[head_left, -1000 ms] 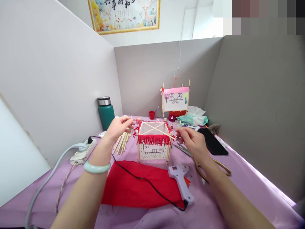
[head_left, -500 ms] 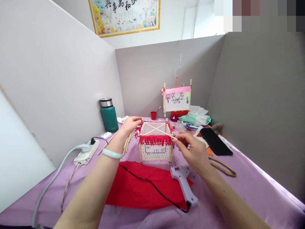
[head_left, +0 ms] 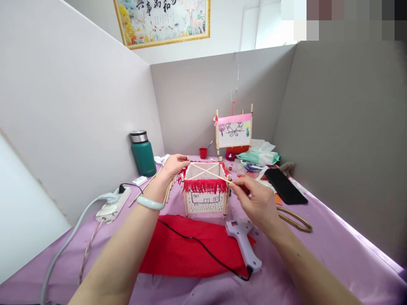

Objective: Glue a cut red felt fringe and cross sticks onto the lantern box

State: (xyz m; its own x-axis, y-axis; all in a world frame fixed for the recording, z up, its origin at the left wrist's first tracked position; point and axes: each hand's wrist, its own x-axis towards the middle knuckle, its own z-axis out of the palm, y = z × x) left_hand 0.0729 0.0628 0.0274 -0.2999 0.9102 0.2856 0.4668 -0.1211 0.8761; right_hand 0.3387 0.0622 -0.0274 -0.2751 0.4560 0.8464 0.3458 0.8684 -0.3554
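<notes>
A box-shaped paper lantern [head_left: 206,204] on a wooden stick frame stands mid-table, with red fringe [head_left: 205,186] around its top and a house drawn on the front panel. Two thin sticks cross over its open top. My right hand [head_left: 254,199] pinches the near end of one diagonal wooden stick [head_left: 213,174] at the front right corner. At the back left corner, my left hand [head_left: 174,166] is closed with its fingertips on the lantern frame, close to the far end of that stick; its exact grip is partly hidden. In front lie red cloth [head_left: 187,258] and a glue gun [head_left: 243,243].
A green bottle [head_left: 143,154] and power strip [head_left: 112,205] stand left, near loose sticks [head_left: 170,190]. Behind hangs another lantern [head_left: 234,131]. A red cup [head_left: 203,153], wipes pack [head_left: 260,158], phone [head_left: 286,186] and brass-coloured scissors handle [head_left: 295,221] lie around. A black cord crosses the cloth.
The view has shifted slightly, so everything sits a little further left. The diagonal stick's near end now sits slightly closer in to the lantern's front right corner. Both hands keep their grips.
</notes>
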